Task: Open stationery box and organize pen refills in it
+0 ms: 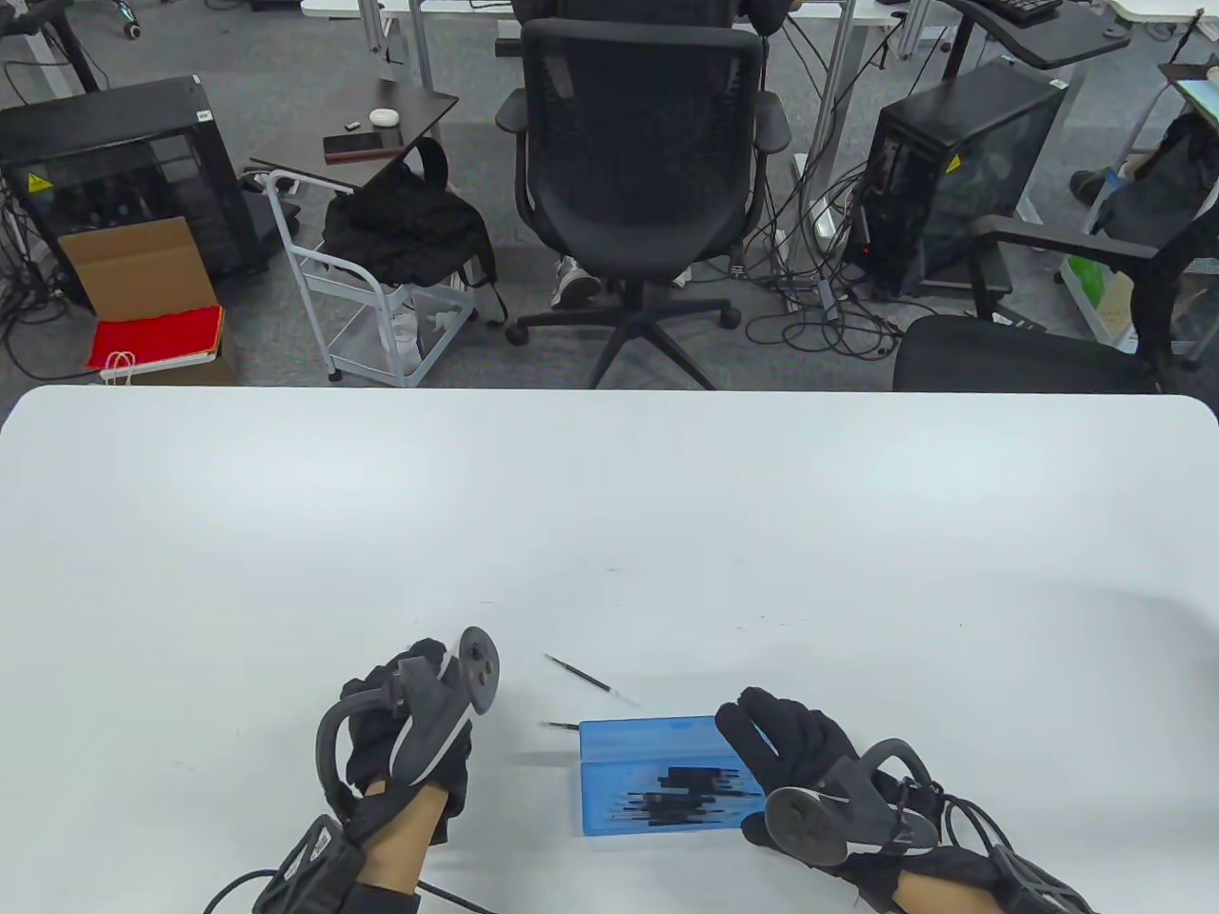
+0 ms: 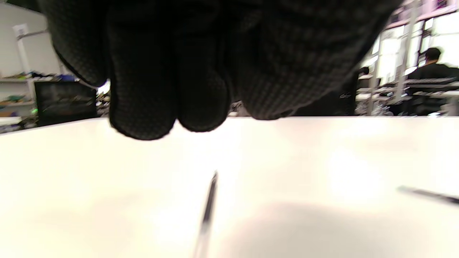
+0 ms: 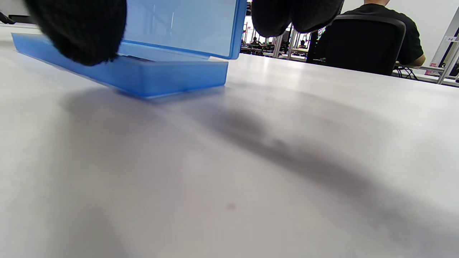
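1. Blue box (image 1: 657, 776) sits at five o'clock on the table (image 1: 609, 514); right hand (image 1: 809, 762) grips its raised lid.
2. Left hand (image 1: 409, 733) hangs relaxed, empty; the refill (image 1: 590, 678) at its two o'clock should be pinched mid-length.

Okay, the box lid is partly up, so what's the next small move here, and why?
Probably the right hand should swing the lid of the blue box fully back. It grips the lid, which stands only partly raised, while two refills lie on the table beside the box, and the left hand holds nothing.
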Tool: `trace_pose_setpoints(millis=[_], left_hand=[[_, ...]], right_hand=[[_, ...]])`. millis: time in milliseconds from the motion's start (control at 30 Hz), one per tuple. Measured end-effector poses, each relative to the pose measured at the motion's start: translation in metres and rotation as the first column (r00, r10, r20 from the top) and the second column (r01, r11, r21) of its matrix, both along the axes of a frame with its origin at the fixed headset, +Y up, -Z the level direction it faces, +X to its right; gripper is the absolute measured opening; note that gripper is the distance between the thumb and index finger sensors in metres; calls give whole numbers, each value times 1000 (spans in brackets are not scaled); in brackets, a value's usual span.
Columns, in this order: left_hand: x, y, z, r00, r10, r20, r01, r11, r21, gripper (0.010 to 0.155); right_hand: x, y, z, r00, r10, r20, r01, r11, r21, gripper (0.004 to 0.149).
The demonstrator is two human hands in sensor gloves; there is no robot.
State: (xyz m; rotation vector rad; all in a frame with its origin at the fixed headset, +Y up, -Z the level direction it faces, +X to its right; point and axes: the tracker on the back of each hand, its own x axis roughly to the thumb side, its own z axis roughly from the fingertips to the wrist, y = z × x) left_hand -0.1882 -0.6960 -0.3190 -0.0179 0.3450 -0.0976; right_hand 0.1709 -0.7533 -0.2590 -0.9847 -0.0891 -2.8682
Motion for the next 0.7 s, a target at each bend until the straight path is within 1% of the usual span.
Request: trace_pose_setpoints(millis=[100,200,267,367,600,700], left_hand=[[-10,-14,-9,998,-8,-55,5,998,-64,55],[-16,-29,-17,994,57,-90,-70,986,-148,59],[-18,-33,-19,993,68,-98,-83,983,-162,61],[-18,-39,-21,994,45,-101,-62,982,-177,62],[-17,-45,-23,992,56,-110,-76,980,-184,60],[-15,-46,-23,993,41,-108,-60,981,-184,59]], right_hand=[[0,0,0,1000,0,0,0,1000,-1,111],[0,0,0,1000,0,-1,0,1000,1,111],[0,0,0,1000,1,-1,-1,1000,1,111],[0,0,0,1000,1,-1,-1,1000,0,111],[0,0,0,1000,2,-1,-2,1000,1,111],[0,0,0,1000,1,0,-1,1000,1,111]])
